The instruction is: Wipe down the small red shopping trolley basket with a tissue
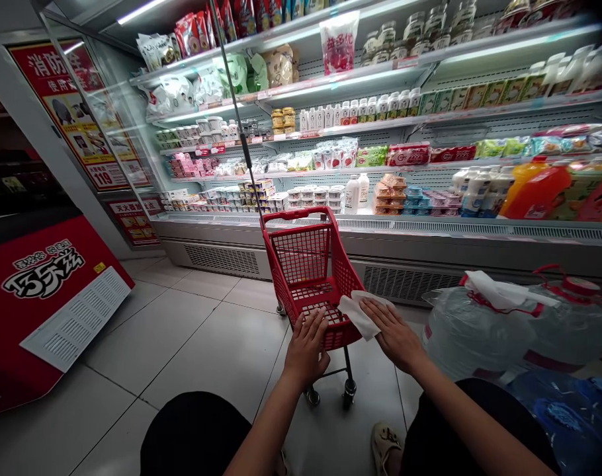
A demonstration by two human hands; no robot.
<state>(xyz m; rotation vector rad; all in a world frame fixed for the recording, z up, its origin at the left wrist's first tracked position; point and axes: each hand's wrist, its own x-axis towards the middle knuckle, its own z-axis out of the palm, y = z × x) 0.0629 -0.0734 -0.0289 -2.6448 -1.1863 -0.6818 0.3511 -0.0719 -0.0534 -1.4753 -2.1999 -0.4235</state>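
A small red plastic shopping cart (305,259) with lattice sides stands upright on the floor in front of me. At its near end, my left hand (305,347) holds the rim, fingers laid over the edge and thumb on the outside. To the right, my right hand (389,332) presses a white wipe (356,316) against the cart's near right corner. Its fingers lie over the wipe and hide part of it. A thin dark pole (242,132) rises from the cart's far left corner.
Beyond the cart runs a lit refrigerated shelf (479,228) stocked with drinks and dairy. A red freezer (102,291) stands left. Large clear water bottles (472,334), with a crumpled white wipe (494,289) on top, and blue bottles (563,413) are close on the right.
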